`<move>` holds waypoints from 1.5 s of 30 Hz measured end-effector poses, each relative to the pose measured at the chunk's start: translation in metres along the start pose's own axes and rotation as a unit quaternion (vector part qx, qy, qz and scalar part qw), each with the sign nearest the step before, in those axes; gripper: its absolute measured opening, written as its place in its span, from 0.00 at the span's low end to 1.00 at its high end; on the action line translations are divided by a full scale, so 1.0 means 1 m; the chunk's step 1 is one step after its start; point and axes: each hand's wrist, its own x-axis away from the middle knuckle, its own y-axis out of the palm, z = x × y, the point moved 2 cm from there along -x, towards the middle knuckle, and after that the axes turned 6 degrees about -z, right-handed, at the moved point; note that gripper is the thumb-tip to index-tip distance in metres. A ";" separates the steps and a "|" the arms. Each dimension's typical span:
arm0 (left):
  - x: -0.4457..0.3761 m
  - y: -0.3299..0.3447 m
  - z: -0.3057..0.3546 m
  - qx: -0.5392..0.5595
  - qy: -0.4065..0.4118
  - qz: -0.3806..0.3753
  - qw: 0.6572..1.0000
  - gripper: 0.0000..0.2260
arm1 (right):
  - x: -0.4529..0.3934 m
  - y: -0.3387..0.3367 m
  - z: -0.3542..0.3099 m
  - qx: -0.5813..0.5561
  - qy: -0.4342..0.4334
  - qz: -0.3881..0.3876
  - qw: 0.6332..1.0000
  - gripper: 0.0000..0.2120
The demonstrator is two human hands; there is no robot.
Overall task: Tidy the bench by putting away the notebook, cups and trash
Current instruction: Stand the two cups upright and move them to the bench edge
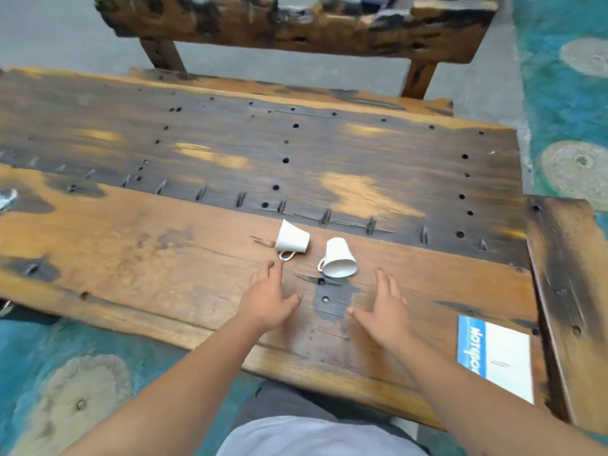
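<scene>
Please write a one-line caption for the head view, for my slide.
Both hands, left and right, reach open toward two tipped white cups on a wooden bench; notebook at right.

Even, soft daylight (faint shadows), motion blur, wide-angle bending at edges

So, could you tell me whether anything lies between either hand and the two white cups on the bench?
Nothing visible does. The left hand is open with its fingertips just short of the left cup, near its handle. The right hand is open, beside and just short of the right cup. Only bare bench wood separates them.
</scene>
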 end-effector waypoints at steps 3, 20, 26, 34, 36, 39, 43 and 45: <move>-0.049 -0.030 -0.022 -0.006 0.053 -0.017 0.998 0.39 | -0.022 0.011 -0.032 -0.034 0.041 0.040 0.998 0.53; -0.200 -0.047 -0.053 -0.125 0.307 -0.162 0.930 0.45 | -0.091 0.059 -0.082 -0.147 0.195 0.177 0.954 0.44; -0.181 -0.042 -0.046 0.034 0.257 -0.154 0.954 0.41 | -0.091 0.041 -0.082 -0.160 0.176 0.166 0.957 0.43; -0.148 -0.015 -0.014 -0.036 0.223 -0.134 0.965 0.41 | -0.068 0.006 -0.059 0.026 0.102 0.032 0.994 0.44; -0.138 -0.005 -0.006 -0.076 0.200 -0.127 0.969 0.41 | -0.063 0.002 -0.051 0.050 0.093 0.010 0.994 0.46; -0.119 0.012 0.005 -0.126 0.159 -0.119 0.972 0.42 | -0.053 -0.003 -0.037 0.074 0.074 -0.020 0.994 0.47; -0.101 0.024 0.012 -0.133 0.127 -0.117 0.976 0.47 | -0.044 -0.006 -0.024 0.057 0.060 -0.077 0.994 0.51; -0.097 0.023 0.012 -0.098 0.142 -0.126 0.977 0.49 | -0.046 -0.009 -0.021 0.036 0.053 -0.096 0.993 0.51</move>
